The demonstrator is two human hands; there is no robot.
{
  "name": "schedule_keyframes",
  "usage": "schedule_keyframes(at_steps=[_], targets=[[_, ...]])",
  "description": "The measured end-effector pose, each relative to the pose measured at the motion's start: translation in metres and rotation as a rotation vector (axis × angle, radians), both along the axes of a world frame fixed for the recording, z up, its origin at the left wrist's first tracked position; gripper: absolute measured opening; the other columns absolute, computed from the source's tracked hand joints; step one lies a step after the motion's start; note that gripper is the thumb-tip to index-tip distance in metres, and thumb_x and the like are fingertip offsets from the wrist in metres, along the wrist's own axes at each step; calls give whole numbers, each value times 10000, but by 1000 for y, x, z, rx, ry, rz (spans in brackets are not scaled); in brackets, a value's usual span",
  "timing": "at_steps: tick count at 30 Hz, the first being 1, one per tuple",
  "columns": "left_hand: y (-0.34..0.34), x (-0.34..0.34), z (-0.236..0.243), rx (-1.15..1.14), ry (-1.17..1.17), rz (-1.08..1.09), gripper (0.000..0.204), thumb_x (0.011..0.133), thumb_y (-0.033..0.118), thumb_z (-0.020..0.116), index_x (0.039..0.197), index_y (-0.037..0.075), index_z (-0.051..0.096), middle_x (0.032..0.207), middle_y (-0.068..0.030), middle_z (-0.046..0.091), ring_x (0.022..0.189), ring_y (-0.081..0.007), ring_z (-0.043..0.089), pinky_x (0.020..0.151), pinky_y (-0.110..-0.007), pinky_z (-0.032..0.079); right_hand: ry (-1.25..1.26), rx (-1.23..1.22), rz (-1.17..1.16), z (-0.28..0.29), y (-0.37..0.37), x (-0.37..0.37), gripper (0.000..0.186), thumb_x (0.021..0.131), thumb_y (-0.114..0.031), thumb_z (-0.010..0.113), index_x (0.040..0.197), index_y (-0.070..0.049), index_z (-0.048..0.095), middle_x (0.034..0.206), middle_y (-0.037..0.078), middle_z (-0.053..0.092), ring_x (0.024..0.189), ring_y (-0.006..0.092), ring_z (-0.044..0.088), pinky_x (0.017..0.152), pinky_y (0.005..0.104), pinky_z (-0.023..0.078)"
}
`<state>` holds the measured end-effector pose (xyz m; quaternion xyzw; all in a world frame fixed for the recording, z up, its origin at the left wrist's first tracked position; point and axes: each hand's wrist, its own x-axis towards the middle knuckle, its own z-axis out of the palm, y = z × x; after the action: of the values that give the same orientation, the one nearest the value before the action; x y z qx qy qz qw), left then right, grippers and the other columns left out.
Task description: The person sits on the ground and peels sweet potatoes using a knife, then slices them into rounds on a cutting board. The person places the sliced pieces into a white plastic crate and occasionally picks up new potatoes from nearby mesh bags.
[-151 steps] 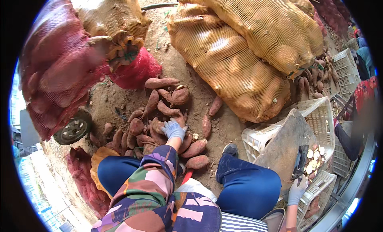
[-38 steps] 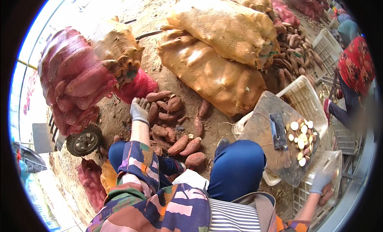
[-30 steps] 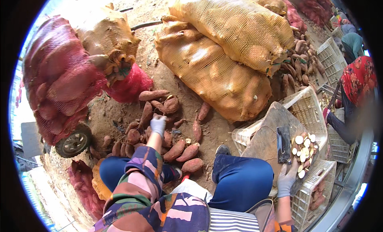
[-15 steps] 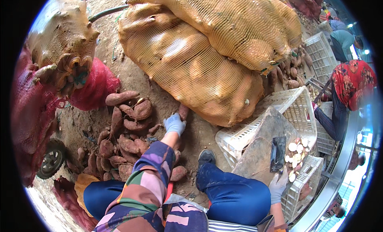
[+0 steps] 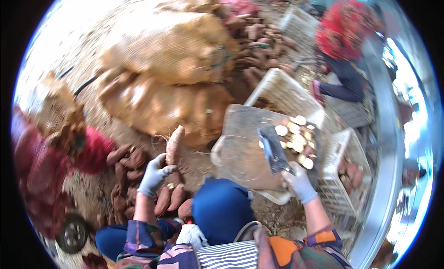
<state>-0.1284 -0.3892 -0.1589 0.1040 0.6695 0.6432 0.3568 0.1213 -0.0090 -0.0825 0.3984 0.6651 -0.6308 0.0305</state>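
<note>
My left hand (image 5: 155, 176), in a pale glove, grips a long sweet potato (image 5: 174, 147) that stands upright with thin roots at its tip. My right hand (image 5: 299, 182), gloved too, is closed on the handle of a wide-bladed cleaver (image 5: 274, 151). The blade is over a worn board (image 5: 240, 148) that rests across a white plastic crate (image 5: 268, 86). On the board, right of the blade, lie several pale cut slices (image 5: 298, 139). Below my left hand, loose sweet potatoes (image 5: 170, 199) lie on the dirt floor.
Full yellow mesh sacks (image 5: 162, 100) lie ahead, with red mesh sacks (image 5: 39, 162) at left. A second crate (image 5: 344, 176) holds pieces at right. A small wheel (image 5: 72, 233) is lower left. Another person in red (image 5: 347, 30) bends at upper right, near a large pile of sweet potatoes (image 5: 259, 42).
My left hand has lifted a sweet potato off the floor and brought it back toward me. My right hand has raised the cleaver off its flat rest. The view has swung right.
</note>
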Motion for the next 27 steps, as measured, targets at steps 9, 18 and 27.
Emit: schedule_keyframes(at_steps=[9, 18, 27], targets=[[189, 11, 48, -314, 616, -852, 306, 798, 190, 711, 999, -15, 605, 820, -168, 641, 773, -233, 620, 738, -349, 487, -194, 816, 635, -4, 21, 52, 253, 880, -348, 561, 981, -116, 557, 790, 163, 647, 762, 355, 647, 677, 460, 501], [197, 19, 22, -481, 779, -797, 289, 784, 205, 692, 961, -9, 609, 905, -236, 653, 901, -392, 634, 748, -434, 490, -169, 1137, 350, -18, 10, 16, 203, 910, -289, 514, 942, -88, 513, 790, 150, 639, 690, 347, 644, 605, 453, 520], [205, 19, 17, -575, 874, -853, 285, 791, 238, 674, 958, 20, 597, 922, -234, 654, 909, -407, 623, 756, -452, 489, -291, 1094, 516, -9, -22, -23, 146, 893, -180, 500, 929, -42, 531, 706, 157, 668, 657, 317, 682, 589, 435, 541]])
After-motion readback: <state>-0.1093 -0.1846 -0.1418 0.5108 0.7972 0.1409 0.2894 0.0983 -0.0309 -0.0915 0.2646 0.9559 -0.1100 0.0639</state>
